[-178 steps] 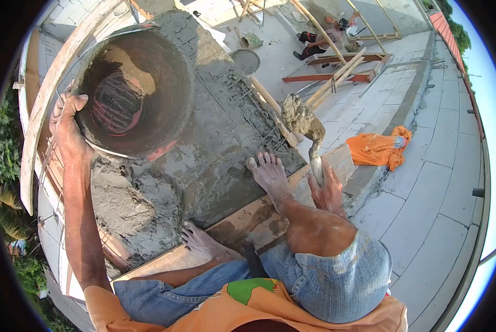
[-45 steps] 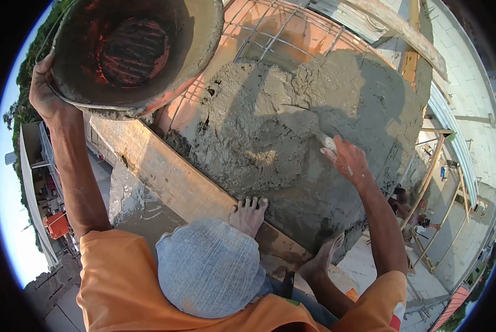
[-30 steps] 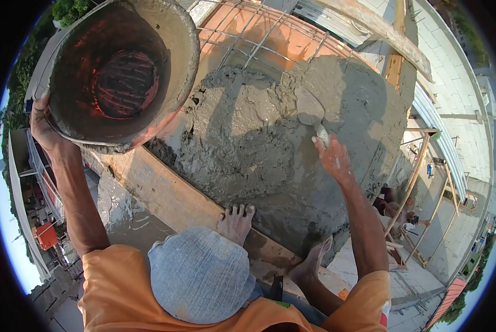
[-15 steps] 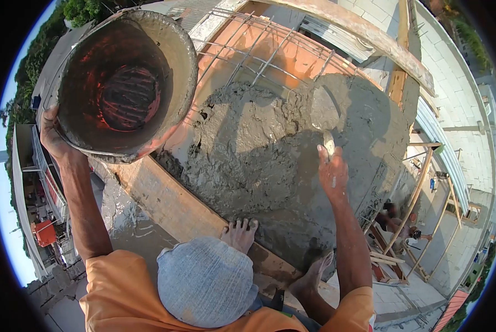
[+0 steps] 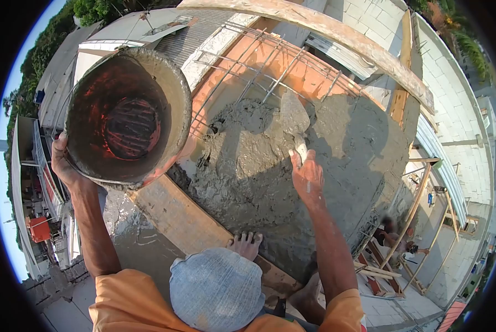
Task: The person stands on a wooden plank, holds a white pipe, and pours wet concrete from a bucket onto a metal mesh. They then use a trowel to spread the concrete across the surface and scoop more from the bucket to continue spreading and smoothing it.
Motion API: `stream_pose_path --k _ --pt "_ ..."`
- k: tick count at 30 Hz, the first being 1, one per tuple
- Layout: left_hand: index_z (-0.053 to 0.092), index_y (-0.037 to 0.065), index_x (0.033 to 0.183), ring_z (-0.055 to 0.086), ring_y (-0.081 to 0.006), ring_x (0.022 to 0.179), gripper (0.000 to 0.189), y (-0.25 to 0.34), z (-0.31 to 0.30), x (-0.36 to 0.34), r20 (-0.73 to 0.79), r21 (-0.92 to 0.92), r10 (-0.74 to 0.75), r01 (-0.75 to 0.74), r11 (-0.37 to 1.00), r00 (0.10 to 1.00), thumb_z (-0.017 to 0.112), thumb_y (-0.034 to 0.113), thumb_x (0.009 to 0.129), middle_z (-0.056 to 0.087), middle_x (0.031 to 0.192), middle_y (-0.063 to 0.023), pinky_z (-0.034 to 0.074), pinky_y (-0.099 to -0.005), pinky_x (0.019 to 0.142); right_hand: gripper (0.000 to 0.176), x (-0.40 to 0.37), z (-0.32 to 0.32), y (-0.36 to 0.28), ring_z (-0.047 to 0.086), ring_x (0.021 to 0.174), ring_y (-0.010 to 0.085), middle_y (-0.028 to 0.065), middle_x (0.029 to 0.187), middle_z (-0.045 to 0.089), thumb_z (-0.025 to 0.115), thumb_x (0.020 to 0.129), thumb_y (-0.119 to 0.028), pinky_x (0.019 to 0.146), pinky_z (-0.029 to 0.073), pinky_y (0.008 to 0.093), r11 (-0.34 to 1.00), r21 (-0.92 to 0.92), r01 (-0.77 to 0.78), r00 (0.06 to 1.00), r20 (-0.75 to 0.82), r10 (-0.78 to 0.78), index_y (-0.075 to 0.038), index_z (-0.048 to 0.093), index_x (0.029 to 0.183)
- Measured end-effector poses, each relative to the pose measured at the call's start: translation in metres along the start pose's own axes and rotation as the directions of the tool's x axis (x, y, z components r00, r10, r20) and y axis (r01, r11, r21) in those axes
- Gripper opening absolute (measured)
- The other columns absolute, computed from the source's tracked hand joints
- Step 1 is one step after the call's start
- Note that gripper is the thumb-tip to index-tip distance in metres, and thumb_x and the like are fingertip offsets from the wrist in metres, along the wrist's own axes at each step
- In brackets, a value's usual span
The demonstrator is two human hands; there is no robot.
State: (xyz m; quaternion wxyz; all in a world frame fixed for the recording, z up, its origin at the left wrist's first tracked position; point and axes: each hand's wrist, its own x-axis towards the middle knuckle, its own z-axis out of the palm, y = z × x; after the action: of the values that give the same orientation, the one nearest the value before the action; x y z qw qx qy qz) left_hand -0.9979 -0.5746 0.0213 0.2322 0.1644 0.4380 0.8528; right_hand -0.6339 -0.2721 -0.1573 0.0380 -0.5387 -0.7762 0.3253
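Observation:
My left hand (image 5: 66, 163) grips the lower left rim of a mortar-caked bucket (image 5: 173, 91), which is tipped so its dark, reddish inside faces me. Only a coating shows on its walls and bottom. My right hand (image 5: 308, 176) is closed around the handle of a trowel (image 5: 295, 115). The trowel's pointed blade lies over the wet concrete (image 5: 248, 182), close to its far edge, near the steel rebar. Rough lumps lie left of the blade, and a smoother wet surface spreads to its right.
Steel rebar (image 5: 248, 83) crosses orange formwork (image 5: 226, 91) beyond the concrete. A plank (image 5: 181, 213) runs along the near edge, by my bare foot (image 5: 247, 246). A long board (image 5: 325, 33) arches across the far side. Lower right, a person (image 5: 400, 243) is among wooden props.
My right hand and the trowel have moved left across the concrete. The bucket sits slightly lower in view, still held by my left hand.

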Motion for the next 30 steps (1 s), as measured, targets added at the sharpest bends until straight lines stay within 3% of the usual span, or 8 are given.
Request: stream_pose_path --k 13,16,18,21,25,27,28,30 --pt "0.063 -0.003 0.102 0.063 -0.0287 0.098 0.028 -0.009 -0.009 -0.006 -0.107 -0.019 -0.014 0.012 1.000 0.994 0.050 0.012 0.083 0.067 0.105 -0.0159 0.046 -0.0408 0.094 0.055 0.019 0.019 0.047 0.059 0.048 0.0285 0.0161 0.062 0.057 0.051 0.093 -0.050 0.042 0.046 0.0406 0.984 0.153 -0.087 0.992 -0.079 0.100 0.004 0.052 0.099" --pt "0.063 -0.003 0.101 0.062 -0.0285 0.099 0.027 -0.009 -0.004 -0.011 -0.126 0.005 0.009 -0.009 1.000 0.992 0.049 0.012 0.083 0.066 0.106 -0.0161 0.047 -0.0403 0.093 0.060 -0.022 0.041 0.057 0.060 0.086 0.0485 0.0321 0.086 0.061 0.051 0.091 -0.053 0.073 0.046 0.0527 0.924 0.276 -0.267 0.963 0.038 0.267 0.007 0.051 0.100" --pt "0.063 -0.004 0.101 0.062 -0.0289 0.099 0.029 -0.010 -0.002 -0.015 -0.153 0.005 0.000 0.000 1.000 0.988 0.048 0.012 0.083 0.066 0.107 -0.0169 0.047 -0.0396 0.093 0.068 -0.032 0.081 0.067 0.051 0.042 0.0177 0.0075 0.060 0.051 0.049 0.091 -0.058 0.038 0.042 0.0340 0.903 0.360 -0.234 0.972 0.107 0.209 0.007 0.047 0.113" --pt "0.063 -0.004 0.101 0.063 -0.0292 0.097 0.028 -0.013 -0.001 -0.019 -0.031 0.027 0.013 -0.012 1.000 0.999 0.048 0.011 0.082 0.066 0.106 -0.0175 0.047 -0.0393 0.093 0.076 -0.005 0.110 0.051 0.049 0.041 0.0160 0.0059 0.060 0.049 0.049 0.089 -0.061 0.037 0.041 0.0321 0.926 0.360 -0.113 0.993 0.085 0.088 0.008 0.042 0.121" --pt "0.062 -0.004 0.097 0.062 -0.0288 0.095 0.026 -0.013 0.007 -0.016 -0.119 0.013 0.038 -0.037 0.999 0.992 0.047 0.011 0.082 0.066 0.103 -0.0167 0.047 -0.0406 0.093 0.081 0.014 0.058 0.000 0.051 0.045 0.0153 0.0071 0.062 0.049 0.050 0.089 -0.060 0.038 0.042 0.0318 0.791 0.527 -0.310 0.945 0.259 0.199 0.012 0.040 0.123" --pt "0.062 -0.004 0.101 0.062 -0.0297 0.098 0.029 -0.002 -0.021 -0.012 -0.036 -0.034 -0.009 0.008 0.999 0.999 0.047 0.011 0.083 0.066 0.106 -0.0175 0.046 -0.0417 0.094 0.061 0.018 0.048 0.015 0.060 0.066 0.0443 0.0270 0.076 0.060 0.052 0.091 -0.054 0.062 0.047 0.0502 0.933 0.349 -0.087 0.996 0.001 0.093 0.006 0.047 0.100" --pt "0.063 -0.004 0.102 0.062 -0.0300 0.100 0.029 0.001 -0.031 -0.011 -0.060 -0.019 0.002 -0.003 1.000 0.998 0.048 0.012 0.083 0.066 0.108 -0.0179 0.046 -0.0419 0.095 0.062 0.015 0.038 0.019 0.062 0.057 0.0240 0.0156 0.064 0.055 0.051 0.092 -0.053 0.046 0.047 0.0401 0.965 0.248 -0.090 0.996 0.017 0.088 0.007 0.050 0.108" --pt "0.063 -0.004 0.103 0.061 -0.0304 0.103 0.029 0.003 -0.038 -0.011 -0.103 -0.018 0.014 -0.016 1.000 0.995 0.049 0.012 0.083 0.065 0.110 -0.0189 0.045 -0.0421 0.095 0.057 -0.003 0.033 0.027 0.061 0.066 0.0380 0.0232 0.070 0.059 0.053 0.092 -0.050 0.056 0.048 0.0470 0.980 0.194 -0.052 0.999 0.008 0.051 0.006 0.050 0.101"
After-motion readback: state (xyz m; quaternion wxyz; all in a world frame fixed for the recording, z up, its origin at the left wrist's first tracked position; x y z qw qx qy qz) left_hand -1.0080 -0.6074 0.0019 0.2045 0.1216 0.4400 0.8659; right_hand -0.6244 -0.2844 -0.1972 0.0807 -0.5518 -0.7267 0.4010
